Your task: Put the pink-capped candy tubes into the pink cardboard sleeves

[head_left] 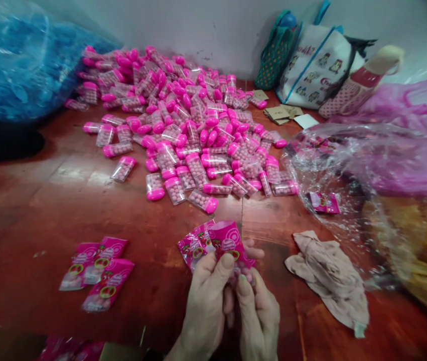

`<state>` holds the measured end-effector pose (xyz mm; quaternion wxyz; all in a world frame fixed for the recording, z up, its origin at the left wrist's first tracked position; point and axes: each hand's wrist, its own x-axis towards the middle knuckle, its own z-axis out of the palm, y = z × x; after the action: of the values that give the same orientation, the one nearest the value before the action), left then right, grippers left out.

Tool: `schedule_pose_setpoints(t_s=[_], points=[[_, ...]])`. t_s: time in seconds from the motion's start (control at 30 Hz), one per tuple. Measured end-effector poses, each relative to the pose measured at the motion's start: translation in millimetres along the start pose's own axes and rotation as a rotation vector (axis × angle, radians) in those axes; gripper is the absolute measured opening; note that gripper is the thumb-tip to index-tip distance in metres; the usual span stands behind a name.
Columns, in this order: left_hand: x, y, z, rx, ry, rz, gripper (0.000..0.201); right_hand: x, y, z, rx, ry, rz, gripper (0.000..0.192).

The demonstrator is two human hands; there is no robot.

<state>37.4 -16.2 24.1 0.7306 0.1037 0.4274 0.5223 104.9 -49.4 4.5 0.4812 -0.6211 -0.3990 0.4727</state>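
Both hands meet at a pink printed candy packet (pixel 228 235) in the lower middle. My left hand (pixel 205 301) is closed on it, thumb across its front. My right hand (pixel 256 311) pinches its lower end, where small round pink candies show; some of its fingers stick out behind the packet. Another pink packet (pixel 194 243) shows just behind the left hand; whether it is held or lies on the table I cannot tell. On the left, three filled packets (pixel 108 286) lie overlapping on the reddish-brown table (pixel 153 311).
A heap of clear candy boxes with pink caps (pixel 198 170) covers the back middle. A blue-filled plastic bag (pixel 21 65) stands at left. To the right lie a beige cloth (pixel 329 281), clear plastic wrap (pixel 348 175) and cardboard pieces (pixel 279 114). Bags (pixel 314 65) lean on the wall.
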Motion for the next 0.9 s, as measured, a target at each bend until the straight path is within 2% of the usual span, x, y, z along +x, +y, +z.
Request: schedule_pose_setpoints(t_s=[0.1, 0.23, 0.3, 0.43, 0.6, 0.77, 0.83, 0.9], points=[[-0.1, 2.3, -2.1, -0.019, -0.002, -0.028, 0.036, -1.9, 2.8, 1.9, 0.031, 0.006, 0.016, 0.035], [-1.9, 0.2, 0.6, -0.057, 0.066, 0.054, 0.026, -8.6, 10.5, 5.7, -0.022, 0.122, 0.021, 0.037], [-2.3, -2.2, 2.6, -0.045, 0.044, 0.075, 0.023, -10.4, 12.9, 6.5, -0.032, 0.146, 0.026, 0.038], [-2.2, -5.9, 4.2, 0.003, -0.009, 0.072, 0.026, -9.3, 11.9, 6.1, -0.032, 0.132, 0.069, 0.041], [-2.9, -4.4, 4.3, 0.001, -0.004, 0.069, 0.024, -7.9, 2.7, 7.7, 0.037, 0.143, 0.112, 0.038], [-3.5, 0.6, -1.6, 0.078, -0.001, -0.020, 0.029, -2.0, -7.7, 10.5, 0.344, 0.045, 0.218, 0.029], [-3.3, 1.7, -5.2, 0.078, -0.015, -0.022, 0.030, 1.4, -8.7, 10.4, 0.474, -0.039, 0.302, 0.030], [-3.0, 2.6, -8.5, 0.080, 0.027, 0.013, 0.027, 3.6, -7.2, 10.2, 0.552, -0.107, 0.367, 0.033]])
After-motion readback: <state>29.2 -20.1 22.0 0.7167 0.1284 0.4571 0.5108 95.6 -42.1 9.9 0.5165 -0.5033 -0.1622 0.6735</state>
